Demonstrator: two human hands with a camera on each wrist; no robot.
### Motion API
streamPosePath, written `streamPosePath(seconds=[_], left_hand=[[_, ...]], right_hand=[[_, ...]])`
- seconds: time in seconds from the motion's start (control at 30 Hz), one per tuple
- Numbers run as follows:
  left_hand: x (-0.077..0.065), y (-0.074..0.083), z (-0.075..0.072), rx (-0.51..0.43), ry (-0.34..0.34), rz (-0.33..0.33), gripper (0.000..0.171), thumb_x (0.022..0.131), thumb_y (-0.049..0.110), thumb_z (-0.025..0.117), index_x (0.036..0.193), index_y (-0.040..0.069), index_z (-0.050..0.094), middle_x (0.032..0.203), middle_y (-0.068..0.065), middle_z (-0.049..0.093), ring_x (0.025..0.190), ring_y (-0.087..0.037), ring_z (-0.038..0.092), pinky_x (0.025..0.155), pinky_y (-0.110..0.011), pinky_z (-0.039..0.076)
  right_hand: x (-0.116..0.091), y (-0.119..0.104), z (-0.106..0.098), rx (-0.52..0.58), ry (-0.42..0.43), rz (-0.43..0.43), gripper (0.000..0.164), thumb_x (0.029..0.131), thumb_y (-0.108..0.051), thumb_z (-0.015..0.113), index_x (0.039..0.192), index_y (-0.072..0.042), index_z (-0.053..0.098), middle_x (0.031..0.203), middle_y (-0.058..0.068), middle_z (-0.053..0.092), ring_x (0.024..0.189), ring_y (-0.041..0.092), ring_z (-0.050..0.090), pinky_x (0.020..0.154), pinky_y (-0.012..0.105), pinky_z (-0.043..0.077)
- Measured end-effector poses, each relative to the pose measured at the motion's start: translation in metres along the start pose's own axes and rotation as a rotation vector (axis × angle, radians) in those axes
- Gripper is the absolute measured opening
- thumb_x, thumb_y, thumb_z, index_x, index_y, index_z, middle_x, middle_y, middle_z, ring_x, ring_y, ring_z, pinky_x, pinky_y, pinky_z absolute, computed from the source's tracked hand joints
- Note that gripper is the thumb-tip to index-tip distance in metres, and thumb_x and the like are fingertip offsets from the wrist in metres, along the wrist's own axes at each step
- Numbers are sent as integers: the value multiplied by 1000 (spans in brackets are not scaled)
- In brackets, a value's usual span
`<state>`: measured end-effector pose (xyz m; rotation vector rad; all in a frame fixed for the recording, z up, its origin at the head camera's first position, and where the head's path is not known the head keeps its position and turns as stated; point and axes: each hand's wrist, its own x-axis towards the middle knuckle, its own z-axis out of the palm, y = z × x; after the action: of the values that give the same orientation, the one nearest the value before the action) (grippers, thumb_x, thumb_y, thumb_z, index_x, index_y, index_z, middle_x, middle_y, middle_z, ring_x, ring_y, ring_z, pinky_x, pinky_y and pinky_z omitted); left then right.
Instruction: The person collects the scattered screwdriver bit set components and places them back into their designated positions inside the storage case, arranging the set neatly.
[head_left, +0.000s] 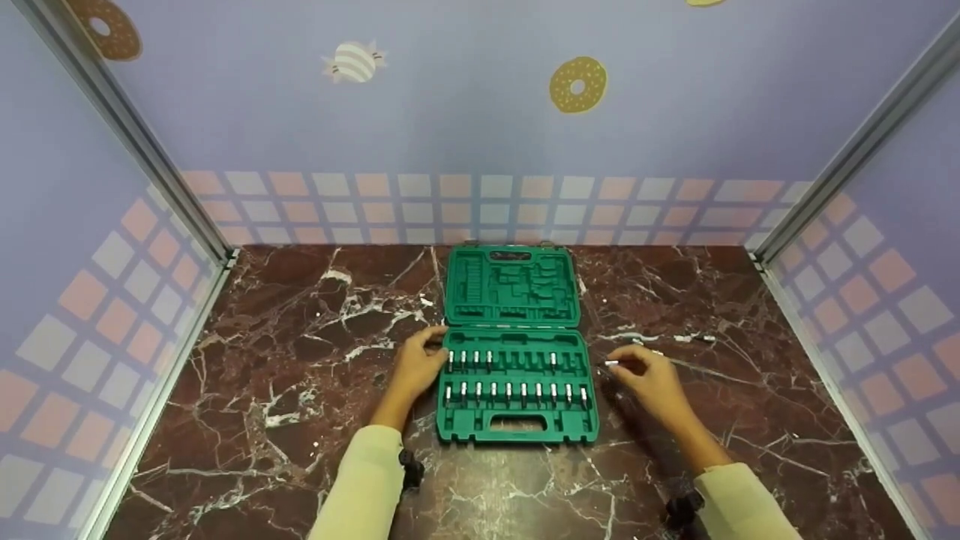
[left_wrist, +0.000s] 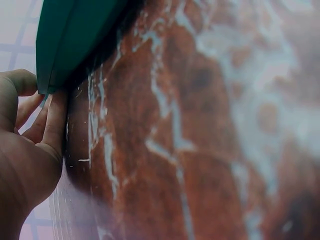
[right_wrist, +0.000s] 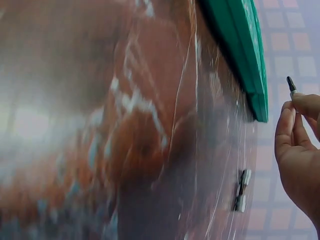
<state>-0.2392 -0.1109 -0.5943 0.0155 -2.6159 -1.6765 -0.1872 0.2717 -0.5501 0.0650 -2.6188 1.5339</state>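
Note:
A green plastic tool case lies open on the marbled table, its lid folded back toward the wall. Two rows of silver-and-dark bit sockets sit in the slots of its near half; several slots in the upper row are vacant. My left hand grips the case's left edge near the hinge, thumb and fingers on the rim. Just off the case's right side, my right hand pinches a small bit socket between thumb and fingers, its dark tip sticking out.
Beyond my right hand, loose small metal pieces lie on the table, including a dark-and-silver one. The right wrist view shows a loose bit socket near the case. Patterned walls enclose the back and both sides.

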Motion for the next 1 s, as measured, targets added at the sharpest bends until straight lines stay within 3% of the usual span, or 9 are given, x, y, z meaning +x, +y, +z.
streamPosePath(seconds=[0.1,0.3,0.63,1.0], left_hand=[[0,0,0,-6,-6,-10,40,92,5,68,132,8,69,120,-16,71,101,-30,70,90,-45,57],[0,0,0,-7,-11,-31,40,93,6,68,133,9,69,122,-15,70,101,-29,69,91,-44,57],[1,0,0,-5,2,-21,40,91,5,68,131,9,70,120,-15,72,99,-29,70,90,-44,57],[0,2,0,-9,-10,-25,40,93,5,66,133,8,69,123,-16,70,102,-30,70,90,-45,57]], right_hand=[[6,11,9,27,-15,1,15,89,4,76,103,3,74,102,19,75,82,5,64,75,17,50],[12,9,20,55,-80,-43,13,89,1,77,101,-2,76,101,15,76,83,6,66,75,19,53],[23,-6,43,42,-138,-127,13,90,-1,77,102,-2,77,100,16,76,85,11,67,76,23,54],[33,-29,68,-12,-213,-118,14,91,-4,77,104,-8,75,100,9,76,85,14,68,73,24,54]])
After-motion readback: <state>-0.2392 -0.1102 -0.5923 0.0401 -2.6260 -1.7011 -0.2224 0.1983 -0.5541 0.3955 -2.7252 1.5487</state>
